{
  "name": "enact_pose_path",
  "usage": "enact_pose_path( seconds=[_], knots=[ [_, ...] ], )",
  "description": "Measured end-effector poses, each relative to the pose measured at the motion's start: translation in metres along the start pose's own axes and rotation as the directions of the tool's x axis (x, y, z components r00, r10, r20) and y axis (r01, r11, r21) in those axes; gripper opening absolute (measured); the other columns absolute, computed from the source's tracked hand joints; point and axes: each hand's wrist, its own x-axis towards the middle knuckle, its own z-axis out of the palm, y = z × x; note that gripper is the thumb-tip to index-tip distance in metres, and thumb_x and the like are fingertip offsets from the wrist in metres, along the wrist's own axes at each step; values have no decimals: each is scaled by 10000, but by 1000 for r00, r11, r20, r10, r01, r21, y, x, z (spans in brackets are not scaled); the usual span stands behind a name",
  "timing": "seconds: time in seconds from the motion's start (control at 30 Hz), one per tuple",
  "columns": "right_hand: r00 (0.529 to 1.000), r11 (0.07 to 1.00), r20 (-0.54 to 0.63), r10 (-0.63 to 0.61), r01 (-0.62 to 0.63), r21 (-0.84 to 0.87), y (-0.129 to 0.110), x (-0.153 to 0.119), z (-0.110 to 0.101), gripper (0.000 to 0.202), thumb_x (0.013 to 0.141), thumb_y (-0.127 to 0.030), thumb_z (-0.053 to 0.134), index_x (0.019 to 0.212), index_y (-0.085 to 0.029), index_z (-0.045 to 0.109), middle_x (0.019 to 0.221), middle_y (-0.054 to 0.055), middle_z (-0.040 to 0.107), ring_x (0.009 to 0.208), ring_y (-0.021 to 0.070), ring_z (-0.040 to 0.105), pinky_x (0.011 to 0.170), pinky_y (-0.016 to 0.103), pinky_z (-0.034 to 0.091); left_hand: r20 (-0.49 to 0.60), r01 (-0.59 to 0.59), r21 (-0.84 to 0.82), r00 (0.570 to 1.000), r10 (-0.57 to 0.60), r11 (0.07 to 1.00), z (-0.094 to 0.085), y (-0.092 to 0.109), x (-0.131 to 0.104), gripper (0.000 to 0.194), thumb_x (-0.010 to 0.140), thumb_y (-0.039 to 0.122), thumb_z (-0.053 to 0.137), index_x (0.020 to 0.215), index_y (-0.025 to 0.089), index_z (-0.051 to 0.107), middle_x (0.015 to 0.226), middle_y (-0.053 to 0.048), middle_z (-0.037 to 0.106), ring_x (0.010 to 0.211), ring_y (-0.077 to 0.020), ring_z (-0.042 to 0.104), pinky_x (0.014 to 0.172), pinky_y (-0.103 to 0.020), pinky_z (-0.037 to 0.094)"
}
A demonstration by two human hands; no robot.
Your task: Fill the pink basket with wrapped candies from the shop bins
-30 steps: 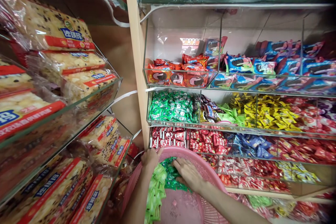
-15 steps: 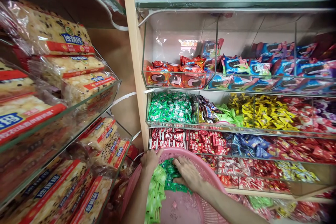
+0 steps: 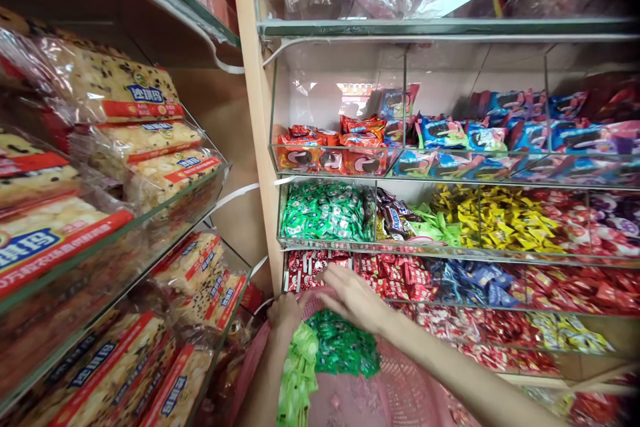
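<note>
A pink plastic basket (image 3: 405, 380) is below me, against the candy shelves. My left hand (image 3: 285, 313) is closed over its rim at the far left. On the far rim, my right hand (image 3: 357, 297) has its fingers curled over the edge, with the thumb on the inner side. Inside the basket, dark green wrapped candies (image 3: 345, 343) lie in a pile at the far end. Light green wrapped candies (image 3: 299, 373) run along the left side, beside my left forearm. Part of the basket's left wall is hidden behind that forearm.
Beyond the basket, a clear bin of green candies (image 3: 325, 211) sits above red-and-white packets (image 3: 305, 267). Yellow candies (image 3: 505, 213) and blue snack packs (image 3: 445, 132) fill bins to the right. Large wrapped pastry bars (image 3: 140, 100) line the left shelves. A wooden post (image 3: 255, 93) stands between.
My right hand has moved up from the dark green candies to the basket's far rim. More of those candies now show. My left hand stays on the rim, and the view has tilted slightly up.
</note>
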Motion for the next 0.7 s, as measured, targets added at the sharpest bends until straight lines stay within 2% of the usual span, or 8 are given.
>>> enact_pose_path(
  seconds=[0.1, 0.17, 0.27, 0.37, 0.43, 0.53, 0.6, 0.7],
  knots=[
    [991, 997, -108, -80, 78, -24, 12, 36, -29, 170, 926, -228, 406, 1064, -188, 499, 976, 79, 554, 916, 196, 511, 800, 338, 431, -5, -4, -9, 1000, 4, 1000, 1, -1, 0, 744, 840, 646, 187, 1016, 104, 665, 1045, -216, 657, 997, -337, 610, 797, -400, 448],
    [985, 994, -135, -104, 98, -56, 23, 60, -40, 203, 907, -182, 428, 1098, -178, 499, 999, 82, 557, 933, 198, 505, 812, 341, 428, -9, -8, -10, 1000, 8, 1000, 2, -2, 1, 728, 845, 635, 181, 1022, 119, 663, 1047, -205, 659, 1002, -336, 607, 811, -416, 444],
    [987, 986, -99, -126, 114, -124, 37, 93, -45, 339, 852, -120, 499, 1188, -160, 479, 1128, 98, 547, 995, 212, 485, 853, 366, 413, -15, -6, -8, 1000, 5, 1000, 5, -4, 4, 721, 839, 638, 198, 1010, 119, 668, 1048, -198, 661, 1002, -343, 605, 824, -436, 443],
    [990, 974, -6, -142, 138, -178, 42, 119, -45, 509, 796, -110, 575, 1282, -168, 434, 1294, 104, 480, 1061, 238, 457, 871, 396, 400, -16, 1, -16, 1000, -1, 1000, 6, -5, 6, 714, 836, 639, 209, 1016, 123, 668, 1052, -192, 661, 1001, -340, 607, 823, -437, 449],
    [987, 969, 68, -143, 154, -195, 42, 132, -44, 576, 781, -136, 610, 1319, -182, 410, 1349, 101, 445, 1084, 255, 445, 852, 409, 402, -13, 2, -17, 1000, -2, 1000, 6, -5, 7, 703, 838, 632, 211, 1014, 130, 670, 1056, -190, 660, 1004, -338, 607, 823, -434, 451],
    [979, 964, 159, -130, 162, -209, 40, 143, -43, 554, 786, -165, 627, 1307, -196, 439, 1311, 93, 495, 1069, 263, 456, 822, 404, 399, -17, -6, -15, 1000, 5, 1000, 6, -6, 7, 697, 843, 623, 202, 1007, 137, 674, 1050, -190, 661, 996, -333, 611, 822, -431, 452],
    [978, 962, 168, -121, 158, -222, 41, 146, -42, 484, 797, -176, 624, 1262, -193, 489, 1238, 90, 550, 1039, 253, 471, 810, 384, 392, -25, -6, -15, 1000, 5, 1000, 6, -6, 6, 698, 844, 619, 197, 1011, 134, 672, 1050, -190, 662, 998, -332, 611, 826, -432, 450],
    [985, 959, 120, -123, 149, -242, 45, 145, -39, 364, 812, -218, 622, 1170, -186, 562, 1141, 85, 592, 977, 236, 490, 783, 351, 385, -25, -7, -16, 1000, 7, 1000, 6, -5, 5, 691, 848, 608, 199, 1009, 131, 671, 1046, -190, 663, 998, -328, 612, 824, -425, 451]
  ],
)
